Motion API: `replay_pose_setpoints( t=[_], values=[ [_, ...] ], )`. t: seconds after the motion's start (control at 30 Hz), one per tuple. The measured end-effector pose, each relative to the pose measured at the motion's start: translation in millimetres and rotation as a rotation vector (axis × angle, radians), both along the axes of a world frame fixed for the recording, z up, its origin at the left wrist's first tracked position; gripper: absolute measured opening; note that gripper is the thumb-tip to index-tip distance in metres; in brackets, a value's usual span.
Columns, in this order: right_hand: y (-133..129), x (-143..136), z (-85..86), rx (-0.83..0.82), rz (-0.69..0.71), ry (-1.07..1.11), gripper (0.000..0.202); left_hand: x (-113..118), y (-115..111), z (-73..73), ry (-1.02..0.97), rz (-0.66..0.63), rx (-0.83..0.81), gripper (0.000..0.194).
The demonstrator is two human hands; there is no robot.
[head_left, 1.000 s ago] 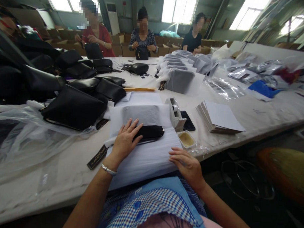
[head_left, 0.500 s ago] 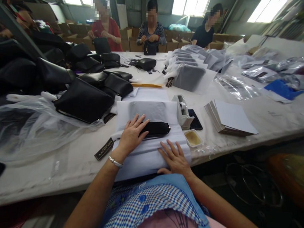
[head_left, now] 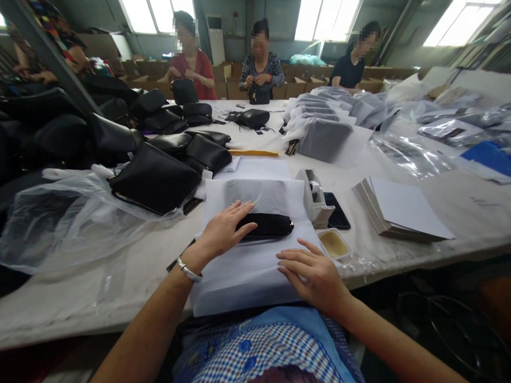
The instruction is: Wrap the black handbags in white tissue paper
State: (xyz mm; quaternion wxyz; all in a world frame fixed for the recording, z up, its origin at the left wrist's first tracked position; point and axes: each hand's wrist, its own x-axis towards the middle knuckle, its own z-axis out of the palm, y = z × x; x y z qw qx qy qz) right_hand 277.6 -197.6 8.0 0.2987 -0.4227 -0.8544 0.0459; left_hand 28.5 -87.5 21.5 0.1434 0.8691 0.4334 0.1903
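A black bag [head_left: 269, 225] lies on white wrapping paper [head_left: 244, 269] in front of me, its narrow side facing up. My left hand [head_left: 224, 229] rests with fingers outstretched across the bag's left end, hiding that part. Over the paper to the right of the bag is my right hand [head_left: 313, 272], palm down, fingers extended and holding nothing. Beyond the bag, a grey translucent sheet [head_left: 255, 194] lies on the paper. A dark tag [head_left: 181, 256] shows partly behind my left wrist.
Black bags [head_left: 157, 177] and clear plastic [head_left: 78, 219] lie left. A tape dispenser [head_left: 316, 199], phone [head_left: 338, 211], small dish [head_left: 334, 243] and stack of white boards [head_left: 406, 208] stand right. Wrapped bags [head_left: 322, 138] sit beyond. Several people work across the table.
My right hand has shifted slightly right, its fingers closer together and turned more leftward. My left hand stays on the bag, its fingers drawn closer together. The camera view has tilted up.
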Motion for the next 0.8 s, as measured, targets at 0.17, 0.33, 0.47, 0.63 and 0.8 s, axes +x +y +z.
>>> replay_pose_setpoints(
  t=[0.17,0.33,0.47,0.63,0.8],
  values=[
    [43,-3,39.2,-0.018,-0.065,0.038,0.016,-8,21,43.4,0.097,-0.036,-0.204,0.061],
    [104,-5,53.7,-0.024,-0.17,-0.008,0.02,-8,41,79.5,0.159,-0.185,-0.324,0.064],
    [142,-4,50.2,-0.091,-0.223,-0.053,0.022,-2,45,84.2,0.28,-0.221,-0.216,0.051],
    [152,-6,39.8,-0.075,-0.199,-0.031,0.024,7,48,63.6,0.368,0.02,0.034,0.024],
    [153,-6,29.4,0.021,-0.093,-0.087,0.029,5,54,54.2,0.367,0.044,0.087,0.023]
  ],
)
